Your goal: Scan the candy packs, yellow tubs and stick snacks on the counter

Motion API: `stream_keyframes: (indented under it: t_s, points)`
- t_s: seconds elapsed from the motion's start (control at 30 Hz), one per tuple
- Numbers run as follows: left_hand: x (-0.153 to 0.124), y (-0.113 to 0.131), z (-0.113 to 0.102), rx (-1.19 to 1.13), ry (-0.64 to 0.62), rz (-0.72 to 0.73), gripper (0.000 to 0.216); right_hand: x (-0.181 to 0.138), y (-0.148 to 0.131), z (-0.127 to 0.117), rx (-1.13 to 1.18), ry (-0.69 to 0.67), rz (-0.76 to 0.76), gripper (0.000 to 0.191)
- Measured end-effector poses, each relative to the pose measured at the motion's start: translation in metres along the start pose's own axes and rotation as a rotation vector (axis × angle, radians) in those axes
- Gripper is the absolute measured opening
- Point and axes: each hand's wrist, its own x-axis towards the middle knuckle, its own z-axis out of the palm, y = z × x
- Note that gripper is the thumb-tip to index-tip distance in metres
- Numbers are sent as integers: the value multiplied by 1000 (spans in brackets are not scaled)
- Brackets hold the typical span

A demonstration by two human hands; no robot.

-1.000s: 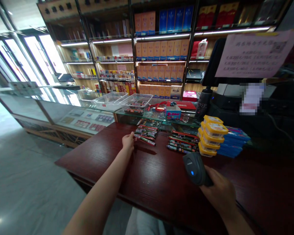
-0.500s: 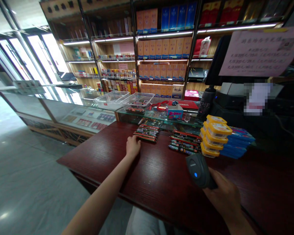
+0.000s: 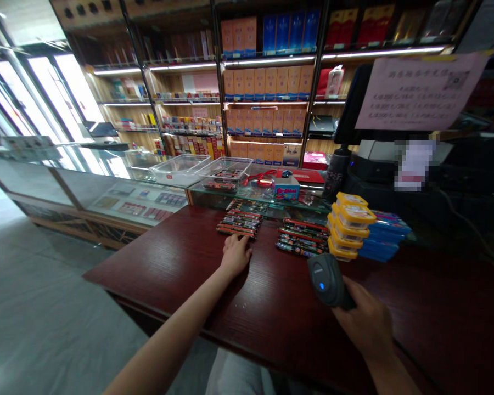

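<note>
Pens (image 3: 239, 220) in the head view lie in a left-hand row on the dark desk (image 3: 168, 269), beside a second row (image 3: 302, 238). The left hand (image 3: 235, 257) reaches the left row's near edge, its fingertips at the nearest pen; whether they pinch it I cannot tell. The right hand (image 3: 366, 315) grasps a scanner (image 3: 326, 278) by its handle.

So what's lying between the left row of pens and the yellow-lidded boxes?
The head view shows a second row of pens there, next to the yellow-lidded boxes, with a strip of desktop separating it from the left row.
</note>
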Motion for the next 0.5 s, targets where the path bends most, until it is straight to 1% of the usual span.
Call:
stream_keyframes:
  t_s: [0.07,0.2,0.27,0.37,0.5]
  points:
    - [0,16,7,-64,15,83,46,0,0,0,1,-15,23,32]
    - [5,49,28,-240,31,332,42,-1,0,-1,19,-53,47,31]
    - [8,61,38,-306,29,412,39,-1,-1,-1,18,-55,50,30]
    - [9,70,47,-308,45,420,34,0,-2,-1,15,-51,79,30]
    - [5,71,48,-213,98,386,33,2,-4,-2,35,-42,90,30]
